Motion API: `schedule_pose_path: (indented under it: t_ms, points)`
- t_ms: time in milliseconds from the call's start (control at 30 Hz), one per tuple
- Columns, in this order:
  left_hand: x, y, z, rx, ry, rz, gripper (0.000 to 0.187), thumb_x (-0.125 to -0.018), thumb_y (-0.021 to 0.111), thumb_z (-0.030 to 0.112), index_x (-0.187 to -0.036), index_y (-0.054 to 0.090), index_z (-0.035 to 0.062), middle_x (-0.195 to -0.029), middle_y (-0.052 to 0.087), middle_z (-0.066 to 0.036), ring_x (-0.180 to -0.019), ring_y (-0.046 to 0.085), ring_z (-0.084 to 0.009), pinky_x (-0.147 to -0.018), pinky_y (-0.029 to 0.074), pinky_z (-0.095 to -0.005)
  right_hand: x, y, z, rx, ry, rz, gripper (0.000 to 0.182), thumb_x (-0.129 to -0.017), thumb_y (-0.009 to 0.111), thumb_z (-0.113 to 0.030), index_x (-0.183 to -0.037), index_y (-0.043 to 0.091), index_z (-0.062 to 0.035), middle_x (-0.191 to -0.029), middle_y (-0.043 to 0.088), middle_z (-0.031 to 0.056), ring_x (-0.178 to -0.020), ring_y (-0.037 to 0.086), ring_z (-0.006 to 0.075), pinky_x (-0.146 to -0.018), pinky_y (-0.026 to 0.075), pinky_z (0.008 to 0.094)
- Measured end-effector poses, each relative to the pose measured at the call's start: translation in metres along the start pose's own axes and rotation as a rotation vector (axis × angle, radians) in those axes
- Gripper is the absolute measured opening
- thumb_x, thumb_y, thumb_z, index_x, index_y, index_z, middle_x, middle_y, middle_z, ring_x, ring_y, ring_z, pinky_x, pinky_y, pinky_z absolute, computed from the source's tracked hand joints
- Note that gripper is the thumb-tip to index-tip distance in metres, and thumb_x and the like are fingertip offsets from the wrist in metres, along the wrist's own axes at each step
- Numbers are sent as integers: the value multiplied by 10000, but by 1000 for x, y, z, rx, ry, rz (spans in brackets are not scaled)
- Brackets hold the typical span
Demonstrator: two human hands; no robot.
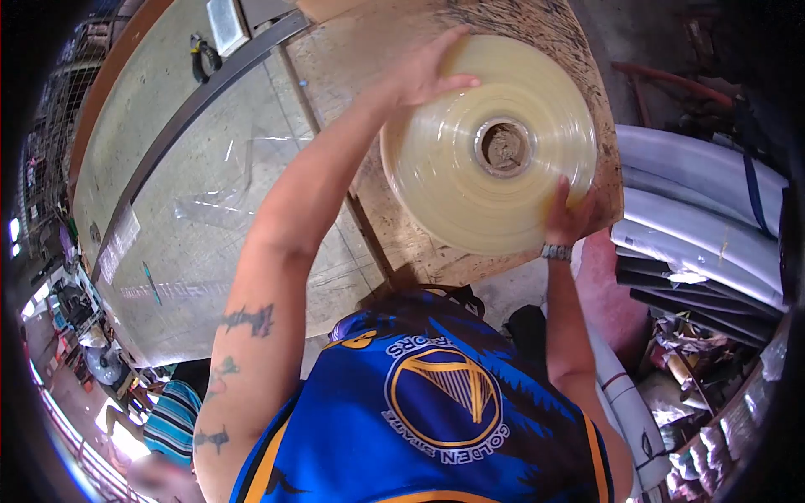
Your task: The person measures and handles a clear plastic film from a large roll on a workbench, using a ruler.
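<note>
A large roll of clear, yellowish plastic film lies on its flat side on a wooden board, its hollow core facing up. My left hand grips the roll's far left rim, the thumb resting on the top face and the fingers reaching along the outer edge. At the near right rim my right hand holds the roll, with fingertips on the top face; the rest of its grip is partly hidden. A watch is on my right wrist.
Left of the wooden board is a worktop with a dark metal strip, pliers and clear film scraps. Stacked wrapped rolls stand at right. A person in a striped garment is at lower left.
</note>
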State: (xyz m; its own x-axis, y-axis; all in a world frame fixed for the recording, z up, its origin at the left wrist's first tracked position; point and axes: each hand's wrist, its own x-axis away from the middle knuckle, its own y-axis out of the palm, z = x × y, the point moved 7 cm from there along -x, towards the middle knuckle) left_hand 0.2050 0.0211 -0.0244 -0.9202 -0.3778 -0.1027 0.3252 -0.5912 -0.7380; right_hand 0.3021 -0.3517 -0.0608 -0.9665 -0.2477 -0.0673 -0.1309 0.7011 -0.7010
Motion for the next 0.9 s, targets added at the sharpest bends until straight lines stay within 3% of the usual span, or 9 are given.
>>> schedule_pose_path:
  t_ms: [100, 200, 367, 400, 433, 567, 700, 833, 900]
  points:
    - [-20, 3, -1, -98, -79, -149, 808, -904, 550, 663, -1455, 440, 82, -1345, 569, -251, -1227, 550, -431, -1065, 427, -502, 25, 1, 4, -55, -4, 110, 579, -904, 712, -388, -1248, 568, 55, -1170, 653, 224, -1061, 640, 343, -936, 489, 435]
    - [7, -13, -13, 16, -165, -67, 790, -908, 514, 691, -1380, 527, 59, -1342, 574, -239, -1243, 543, -412, -1052, 434, -508, 30, 4, -1, -74, 68, 150, 650, -887, 710, -452, -1257, 554, 59, -1192, 618, 267, -1107, 599, 397, -961, 461, 478]
    - [163, -62, -5, -333, 58, 57, 855, -820, 635, 690, -1387, 524, 60, -1379, 549, -194, -1315, 480, -376, -1114, 367, -488, 28, 2, 10, -35, 73, 173, 684, -880, 705, -475, -1255, 549, 75, -1179, 619, 283, -1114, 591, 418, -967, 452, 491]
    - [190, -61, -16, -336, -29, 75, 808, -806, 716, 589, -1392, 511, 70, -1392, 537, -172, -1338, 447, -377, -1130, 340, -486, 28, 1, 12, -38, 74, 170, 693, -878, 703, -484, -1252, 549, 79, -1174, 619, 285, -1113, 589, 423, -968, 450, 494]
    - [207, -67, -24, -329, -44, 136, 603, -840, 736, 429, -1311, 580, 85, -1343, 577, -138, -1311, 479, -345, -1079, 386, -473, 28, 2, 9, -56, 70, 159, 705, -876, 700, -495, -1249, 549, 84, -1170, 619, 289, -1113, 587, 428, -969, 448, 498]
    - [240, -77, -34, -373, 11, 201, 208, -898, 672, 226, -1071, 676, 112, -1133, 651, -43, -1161, 567, -251, -925, 457, -421, 29, -4, -12, 43, 68, 153, 764, -869, 676, -556, -1242, 547, 98, -1171, 612, 304, -1115, 581, 445, -974, 441, 505]
    - [282, -91, -48, -362, -64, 202, 147, -913, 620, 197, -1009, 669, 98, -1080, 647, -73, -1066, 590, -286, -914, 467, -413, 24, 0, -1, 121, 79, 174, 824, -861, 640, -619, -1252, 544, 101, -1185, 605, 315, -1130, 573, 456, -983, 435, 509]
    - [333, -117, -64, -436, 17, 193, 112, -899, 619, 167, -952, 673, 85, -1007, 649, -97, -1026, 587, -312, -906, 451, -439, 25, -2, 0, 206, 137, 149, 881, -860, 599, -664, -1292, 526, 101, -1257, 576, 328, -1181, 550, 467, -1006, 427, 513]
    - [350, -132, -77, -498, -18, 50, 109, -886, 623, 162, -940, 673, 82, -1017, 654, -102, -1040, 587, -316, -934, 439, -441, 27, -2, 0, 238, 158, 142, 905, -861, 584, -679, -1316, 510, 99, -1295, 557, 332, -1206, 538, 470, -1022, 421, 513]
